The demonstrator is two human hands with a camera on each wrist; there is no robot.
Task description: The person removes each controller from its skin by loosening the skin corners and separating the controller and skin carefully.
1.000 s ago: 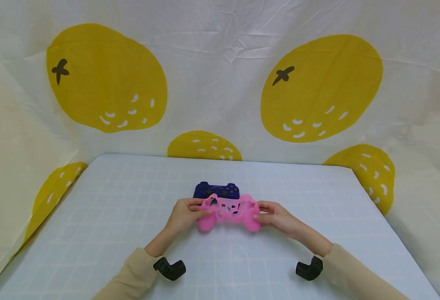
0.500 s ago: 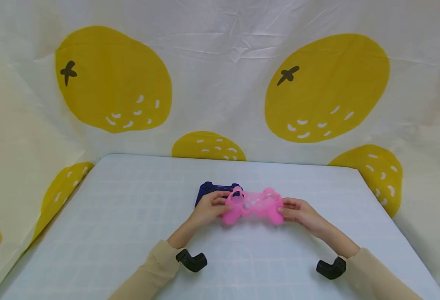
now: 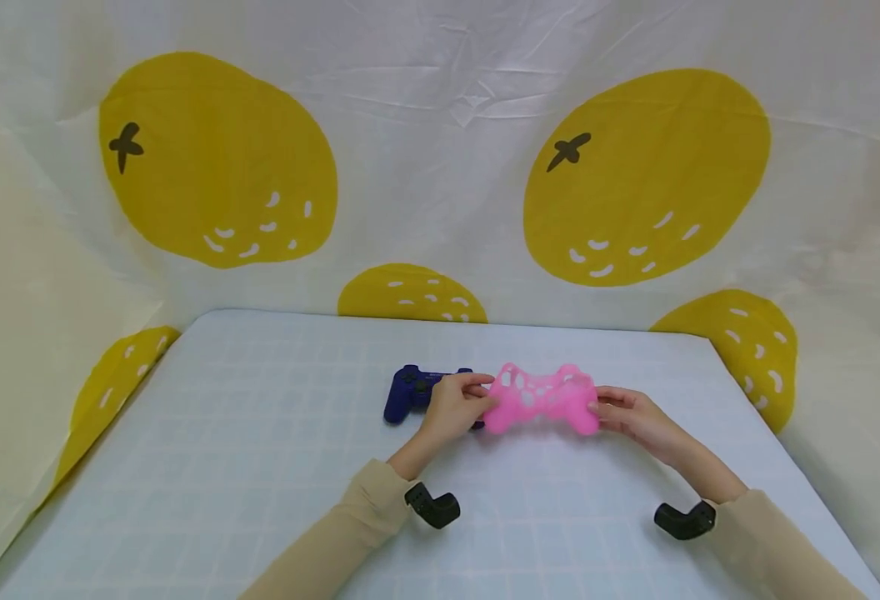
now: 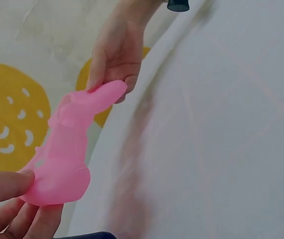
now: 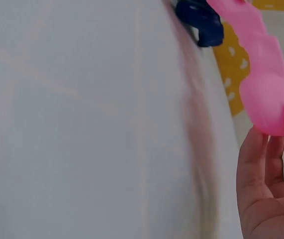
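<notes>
Between my two hands is a pink game controller cover [image 3: 541, 398], a hollow shell with openings, raised over the table. My left hand [image 3: 451, 408] pinches its left grip between thumb and fingers; in the left wrist view the cover [image 4: 67, 149] shows from its side. The right grip is pinched by my right hand [image 3: 638, 421], whose fingers [image 5: 253, 157] are under the cover in the right wrist view. A dark blue game controller [image 3: 407, 392] lies on the table behind my left hand, which hides part of it.
The table [image 3: 260, 467] has a pale checked cloth. A white curtain [image 3: 425, 167] with yellow fruit prints stands behind and beside it. Black wrist cameras [image 3: 432, 507] sit at both sleeves.
Both hands have carried the pink cover to the right and slightly away, from in front of the blue controller to beside it. The blue controller stays on the table.
</notes>
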